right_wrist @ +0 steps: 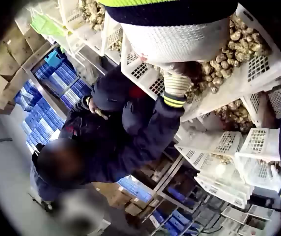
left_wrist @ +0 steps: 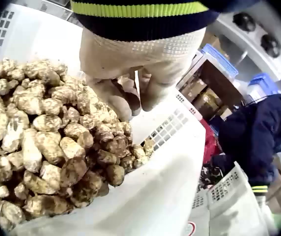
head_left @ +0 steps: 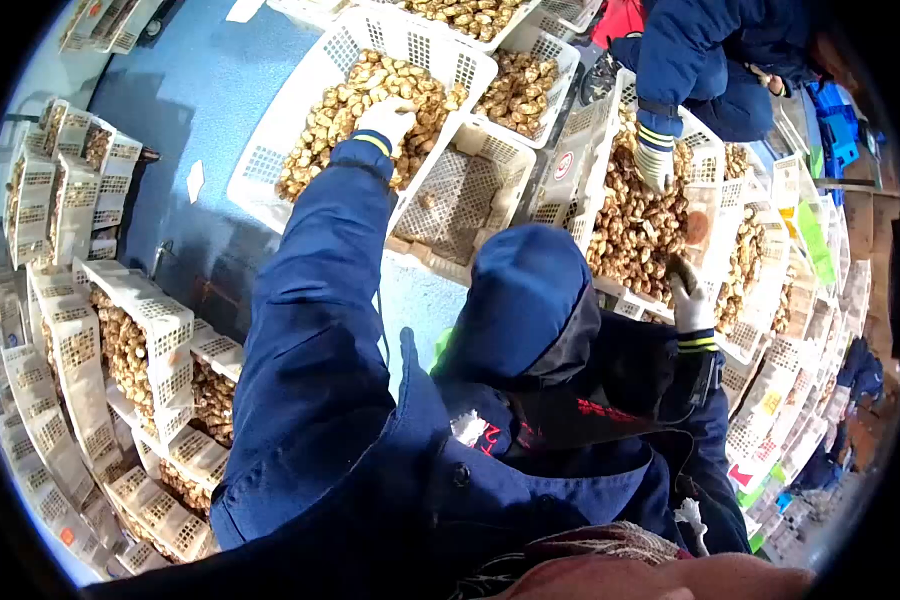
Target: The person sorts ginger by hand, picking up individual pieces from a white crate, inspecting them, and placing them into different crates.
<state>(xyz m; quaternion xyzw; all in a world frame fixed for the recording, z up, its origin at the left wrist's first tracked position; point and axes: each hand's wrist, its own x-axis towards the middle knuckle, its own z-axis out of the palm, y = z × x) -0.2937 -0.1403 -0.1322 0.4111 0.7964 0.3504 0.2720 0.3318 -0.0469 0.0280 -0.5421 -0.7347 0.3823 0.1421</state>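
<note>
In the head view my gloved left hand [head_left: 388,122] reaches over a white crate [head_left: 255,178] of stubby brown-and-cream produce pieces [head_left: 340,110]. The left wrist view shows the gloved hand [left_wrist: 130,69] with bent fingers and brown-stained fingertips beside the heap [left_wrist: 42,142]; I cannot tell whether a piece lies between them. On the right, my gloved right hand [head_left: 692,305] is at the near end of another filled crate [head_left: 710,180], its darkened fingertips by the pieces [head_left: 630,230]. In the right wrist view this hand [right_wrist: 180,42] mostly hides its own fingers.
Another person's gloved hand [head_left: 655,160] reaches into the right-hand crate. Between the crates stands a white crate [head_left: 515,165] with a mesh bottom showing and a small piece inside. Stacked filled crates [head_left: 140,310] stand at left. Blue trays [right_wrist: 57,78] fill shelving behind the other person.
</note>
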